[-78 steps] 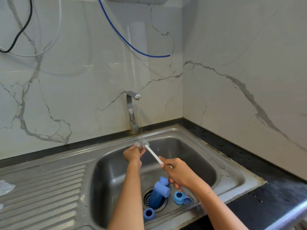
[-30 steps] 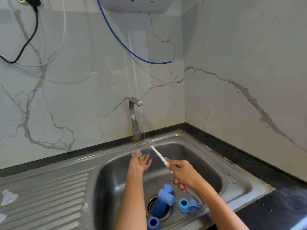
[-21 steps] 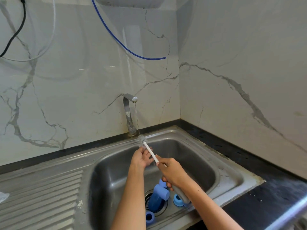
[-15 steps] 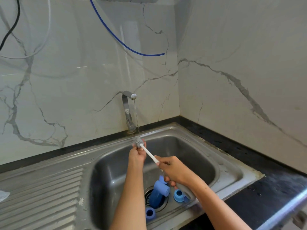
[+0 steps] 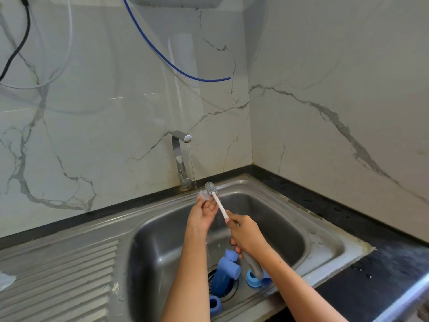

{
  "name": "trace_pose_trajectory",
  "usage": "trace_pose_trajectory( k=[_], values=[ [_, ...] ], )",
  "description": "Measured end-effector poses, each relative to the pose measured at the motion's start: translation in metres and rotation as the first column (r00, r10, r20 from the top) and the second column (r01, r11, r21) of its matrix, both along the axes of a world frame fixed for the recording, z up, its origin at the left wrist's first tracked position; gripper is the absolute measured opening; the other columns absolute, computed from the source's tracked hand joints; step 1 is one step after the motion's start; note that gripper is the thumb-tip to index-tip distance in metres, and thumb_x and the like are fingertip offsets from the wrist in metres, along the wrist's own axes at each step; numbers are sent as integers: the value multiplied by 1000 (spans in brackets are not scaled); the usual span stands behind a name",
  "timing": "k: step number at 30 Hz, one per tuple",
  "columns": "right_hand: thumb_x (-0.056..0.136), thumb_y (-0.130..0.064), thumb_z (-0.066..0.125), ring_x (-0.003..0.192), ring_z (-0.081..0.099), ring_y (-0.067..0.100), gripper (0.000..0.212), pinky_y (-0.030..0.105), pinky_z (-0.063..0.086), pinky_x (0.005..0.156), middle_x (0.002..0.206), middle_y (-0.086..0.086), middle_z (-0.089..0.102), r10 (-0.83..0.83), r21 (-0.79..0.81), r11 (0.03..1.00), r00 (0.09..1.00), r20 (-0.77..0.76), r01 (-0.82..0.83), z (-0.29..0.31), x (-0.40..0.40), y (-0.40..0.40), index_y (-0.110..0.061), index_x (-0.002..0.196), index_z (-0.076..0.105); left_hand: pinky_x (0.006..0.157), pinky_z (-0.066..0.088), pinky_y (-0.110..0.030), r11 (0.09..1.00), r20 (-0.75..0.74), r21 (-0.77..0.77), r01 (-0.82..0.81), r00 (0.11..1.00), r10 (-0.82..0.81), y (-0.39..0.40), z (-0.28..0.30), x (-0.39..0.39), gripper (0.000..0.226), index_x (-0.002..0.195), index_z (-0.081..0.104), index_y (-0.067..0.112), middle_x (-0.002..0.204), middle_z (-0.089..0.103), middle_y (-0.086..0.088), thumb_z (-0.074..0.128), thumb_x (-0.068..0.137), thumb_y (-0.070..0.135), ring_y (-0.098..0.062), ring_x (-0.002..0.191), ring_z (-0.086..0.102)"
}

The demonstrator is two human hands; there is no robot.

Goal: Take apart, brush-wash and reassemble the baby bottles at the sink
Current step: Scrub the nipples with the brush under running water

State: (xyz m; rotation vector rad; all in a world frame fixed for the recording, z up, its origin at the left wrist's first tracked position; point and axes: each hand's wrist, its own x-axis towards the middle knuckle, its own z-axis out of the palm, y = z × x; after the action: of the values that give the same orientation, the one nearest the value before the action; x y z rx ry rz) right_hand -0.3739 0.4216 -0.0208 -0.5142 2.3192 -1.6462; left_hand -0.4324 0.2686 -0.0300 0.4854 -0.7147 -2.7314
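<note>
White grey-veined marble wall tiles (image 5: pixel 97 126) fill my view, meeting in a corner right of centre. A glossy black stone bench (image 5: pixel 362 219) runs lower right.

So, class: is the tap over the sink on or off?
On: a thin stream of water falls from the tap spout towards the left hand.
</note>
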Motion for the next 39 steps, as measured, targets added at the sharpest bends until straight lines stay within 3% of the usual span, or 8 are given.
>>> trace_pose_trajectory(
  k=[2, 6, 11, 18, 22, 27, 33, 39],
  values=[
    [103, -23, 37, 37, 40, 7, 41, 20, 40, 36, 63, 3, 49, -3, -5, 1000, 1000, 12, 3, 0, 0, 0, -27, 143, 42, 112, 30, -42, 999, 7, 15, -38, 999, 37, -5, -2, 0, 25, 112, 53, -2, 143, 43, -22, 37, 103, 16, -32, 134, 41],
    [103, -24, 37, 35, 39, 6, 41, 19, 38, 35, 63, 4, 49, -24, -7, 1000, 998, 57, 25, -4, -3, 1, -29, 143, 43, 114, 27, -39, 974, 1, 160, -159, 987, 161, -14, -5, 2, 39, 141, 38, 5, 148, 40, -15, 34, 103, 11, -27, 137, 38],
    [103, -24, 36, 39, 41, 8, 41, 20, 39, 37, 65, 4, 49, 20, 28, 999, 998, 54, -21, -4, -1, -1, -27, 144, 41, 109, 33, -41, 963, -66, 246, -110, 989, 130, -15, -5, 8, 40, 140, 39, 3, 141, 46, -20, 38, 101, 8, -28, 132, 46],
    [103, -23, 35, 41, 41, 8, 40, 20, 39, 38, 65, 3, 48, 35, 55, 998, 997, 71, -39, -5, -3, 2, -22, 142, 42, 107, 36, -40, 999, -24, 18, -47, 999, 48, -14, 1, 11, 17, 109, 55, -1, 137, 50, -20, 43, 99, 5, -29, 120, 54],
    [102, -21, 36, 41, 42, 9, 43, 21, 40, 39, 63, 4, 48, 60, 50, 997, 996, 72, -64, -6, -4, 4, -23, 145, 41, 94, 44, -36, 968, 76, -239, -77, 992, 97, -4, 2, 19, 31, 125, 53, -3, 101, 64, -15, 52, 95, 7, -26, 97, 62],
    [103, -23, 37, 40, 40, 8, 42, 20, 39, 39, 60, 2, 47, 114, 66, 991, 991, 71, -119, 0, 0, 4, -25, 145, 41, 67, 46, -30, 739, 228, -671, -52, 935, 273, 7, 8, 54, 14, 96, 67, 7, 91, 65, -9, 71, 82, 9, -21, 85, 60],
    [102, -21, 38, 33, 39, 8, 43, 22, 38, 38, 55, 4, 48, 180, 136, 973, 981, 66, -188, -6, 6, -4, -24, 145, 43, 54, 39, -17, 100, 174, -984, 145, 896, 408, -15, 11, 117, 24, 58, 63, 22, 60, 60, 7, 85, 67, 22, -6, 58, 54],
    [100, -20, 40, 32, 38, 7, 43, 19, 36, 36, 56, 5, 50, 208, 214, 952, 976, 64, -217, -8, 10, -3, -24, 142, 46, 51, 36, -16, -24, 132, -987, 161, 877, 462, -26, 8, 146, 31, 55, 60, 19, 54, 57, 10, 89, 61, 28, 0, 51, 49]
  ],
)
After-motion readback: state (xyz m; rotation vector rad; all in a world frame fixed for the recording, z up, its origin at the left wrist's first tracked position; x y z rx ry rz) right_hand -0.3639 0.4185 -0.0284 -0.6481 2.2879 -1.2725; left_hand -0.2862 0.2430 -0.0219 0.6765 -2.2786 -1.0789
